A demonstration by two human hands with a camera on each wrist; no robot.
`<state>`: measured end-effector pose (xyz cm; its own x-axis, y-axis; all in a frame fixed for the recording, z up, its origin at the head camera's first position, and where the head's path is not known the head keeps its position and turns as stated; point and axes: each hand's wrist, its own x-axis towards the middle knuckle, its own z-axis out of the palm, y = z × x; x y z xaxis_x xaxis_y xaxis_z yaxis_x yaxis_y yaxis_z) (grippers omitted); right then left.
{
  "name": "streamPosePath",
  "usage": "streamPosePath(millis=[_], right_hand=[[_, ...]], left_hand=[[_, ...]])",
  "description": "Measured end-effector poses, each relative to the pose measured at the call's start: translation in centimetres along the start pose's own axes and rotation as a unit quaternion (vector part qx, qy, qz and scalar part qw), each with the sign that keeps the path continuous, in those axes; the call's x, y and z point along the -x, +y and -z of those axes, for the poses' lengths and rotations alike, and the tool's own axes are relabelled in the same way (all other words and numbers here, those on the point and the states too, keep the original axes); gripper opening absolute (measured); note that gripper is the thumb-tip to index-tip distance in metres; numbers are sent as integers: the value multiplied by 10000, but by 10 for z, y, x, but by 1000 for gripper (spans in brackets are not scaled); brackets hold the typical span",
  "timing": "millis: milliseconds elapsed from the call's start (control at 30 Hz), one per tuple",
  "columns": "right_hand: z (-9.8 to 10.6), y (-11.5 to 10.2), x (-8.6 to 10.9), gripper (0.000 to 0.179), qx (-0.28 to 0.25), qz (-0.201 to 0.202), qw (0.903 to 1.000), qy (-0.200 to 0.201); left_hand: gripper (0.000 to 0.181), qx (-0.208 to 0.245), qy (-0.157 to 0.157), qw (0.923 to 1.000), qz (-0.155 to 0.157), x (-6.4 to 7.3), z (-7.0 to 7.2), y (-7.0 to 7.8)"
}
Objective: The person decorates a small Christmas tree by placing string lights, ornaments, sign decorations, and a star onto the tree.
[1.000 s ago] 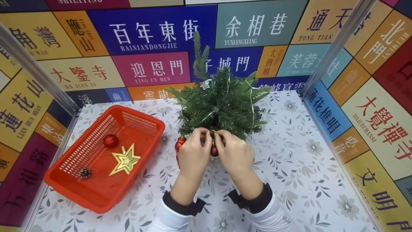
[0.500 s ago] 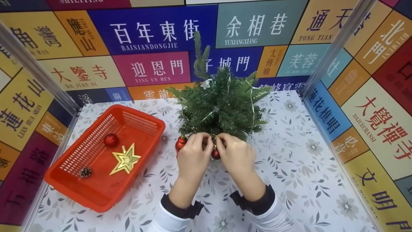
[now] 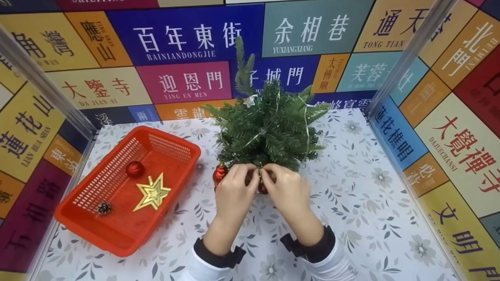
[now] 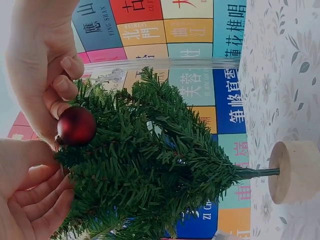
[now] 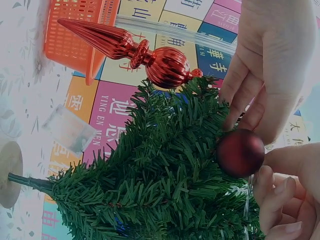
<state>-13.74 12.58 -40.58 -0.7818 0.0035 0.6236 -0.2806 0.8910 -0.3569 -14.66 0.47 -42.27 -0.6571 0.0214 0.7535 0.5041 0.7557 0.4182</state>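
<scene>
- One red plastic basket point(image 3: 93, 239) sat slantwise by the left edge of the desk point(image 3: 371, 242). It held three things, one of each kind: a pine cone point(image 3: 104, 208) nearest the left edge, a shiny red ball point(image 3: 135, 169) toward the far edge, and a gold star point(image 3: 154, 194) to the right.
- One glossy red finial ornament point(image 5: 167, 67) hung at the left side of the tree point(image 3: 269, 132), its long axis running downward, point low and tilted outward.
- The left grip point(image 3: 235, 189), just right of that finial, was pinching: thumb and forefinger closed from the left on the slender gold hanger point(image 3: 260, 171) of the dark red bauble point(image 4: 76, 126).
- That bauble, the only one of its kind, hung between both grips, just below their fingertips and in front of the tree. Being round, it offered no long axis; its hanger ran upward. It lay marginally nearer the right grip point(image 3: 288, 189). In my judgement, the deciding relation was hanger to branch: needles lay just beyond the fingertips, toward the desk's far edge. Whether the hanger already circled a twig, I could not tell.
- One tree stood on one wooden base point(image 4: 295, 172) toward the middle of the far edge, bearing one visible silver star point(image 3: 250, 101).
- The right grip pinched the same hanger from the right.
</scene>
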Motion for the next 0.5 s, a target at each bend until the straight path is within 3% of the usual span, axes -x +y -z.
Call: streamPosePath(millis=[167,300,500], right_hand=[[6,0,2,10,-139,96,9999,-4],[16,4,6,11,-521,290,9981,126],[32,19,13,11,-979,435,9931,467]], left_hand=[[9,177,135,9996,-165,2,4,-3],[13,336,451,9980,-280,3,12,-11],[16,170,659,9976,144,3,31,-43]])
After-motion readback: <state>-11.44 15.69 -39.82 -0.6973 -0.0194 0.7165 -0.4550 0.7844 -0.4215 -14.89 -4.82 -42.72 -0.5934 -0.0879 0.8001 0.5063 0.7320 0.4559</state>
